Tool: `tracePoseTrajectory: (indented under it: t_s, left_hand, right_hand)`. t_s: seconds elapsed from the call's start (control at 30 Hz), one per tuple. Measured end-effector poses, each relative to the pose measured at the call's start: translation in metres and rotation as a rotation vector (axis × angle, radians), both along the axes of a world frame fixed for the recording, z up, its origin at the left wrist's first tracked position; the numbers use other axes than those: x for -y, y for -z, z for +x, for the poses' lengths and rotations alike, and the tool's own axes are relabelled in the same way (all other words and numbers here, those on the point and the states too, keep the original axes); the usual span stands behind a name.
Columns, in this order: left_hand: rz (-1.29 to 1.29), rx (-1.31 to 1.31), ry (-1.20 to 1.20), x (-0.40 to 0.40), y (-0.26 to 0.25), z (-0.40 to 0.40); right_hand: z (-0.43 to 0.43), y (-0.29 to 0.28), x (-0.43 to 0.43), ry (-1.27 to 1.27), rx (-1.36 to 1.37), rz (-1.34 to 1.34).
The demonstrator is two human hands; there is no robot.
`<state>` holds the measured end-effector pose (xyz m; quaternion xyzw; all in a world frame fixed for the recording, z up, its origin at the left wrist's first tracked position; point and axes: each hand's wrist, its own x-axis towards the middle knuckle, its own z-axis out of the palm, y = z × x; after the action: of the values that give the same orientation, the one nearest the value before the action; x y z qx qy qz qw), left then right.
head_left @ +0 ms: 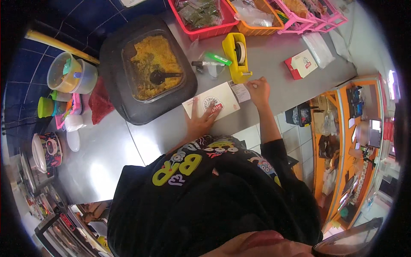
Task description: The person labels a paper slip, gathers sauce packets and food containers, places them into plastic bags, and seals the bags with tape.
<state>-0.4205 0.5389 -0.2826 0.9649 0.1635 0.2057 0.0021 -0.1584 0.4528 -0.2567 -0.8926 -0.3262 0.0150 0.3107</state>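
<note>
My left hand (pixel 201 120) lies with spread fingers on a white printed paper food box (pixel 224 97), holding nothing. A paper slip (pixel 240 92) with writing lies at the right end of this box. My right hand (pixel 259 91) is at the slip's right edge, just below the yellow tape dispenser (pixel 236 59), thumb and forefinger bent close together; whether something thin is between them cannot be seen. The dispenser holds a roll of tape (pixel 240 52). A green marker (pixel 218 59) and a black-and-white marker (pixel 208 64) lie to its left.
A black pan (pixel 112 64) with yellow food under a clear cover stands left. Red (pixel 208 32) and orange (pixel 257 31) baskets line the back. A red-and-white box (pixel 301 64) and a clear plastic pack (pixel 318 49) lie right. Plastic tubs (pixel 86 77) and a red cloth (pixel 99 102) are far left.
</note>
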Motion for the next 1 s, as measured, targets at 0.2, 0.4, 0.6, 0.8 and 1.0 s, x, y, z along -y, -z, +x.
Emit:
tracePoseTrajectory:
  t_s: [0.2, 0.4, 0.6, 0.8, 1.0]
  left_hand:
    - [-0.067, 0.033, 0.017, -0.002, 0.013, -0.003]
    - [-0.249, 0.224, -0.058, 0.004, 0.019, 0.003]
    - [-0.115, 0.11, -0.009, 0.002, 0.02, 0.0]
    - [-0.193, 0.042, -0.012, 0.005, 0.005, -0.001]
    - [-0.164, 0.096, 0.02, 0.001, 0.009, -0.001]
  right_hand:
    - [0.001, -0.014, 0.033, -0.221, -0.356, 0.07]
    - [-0.125, -0.024, 0.033, -0.088, -1.128, 0.036]
    - [-0.125, 0.013, 0.036, -0.121, -1.008, -0.007]
    - [-0.098, 0.055, 0.035, -0.402, -0.248, -0.082]
    - [-0.097, 0.069, 0.042, -0.38, 0.251, 0.079]
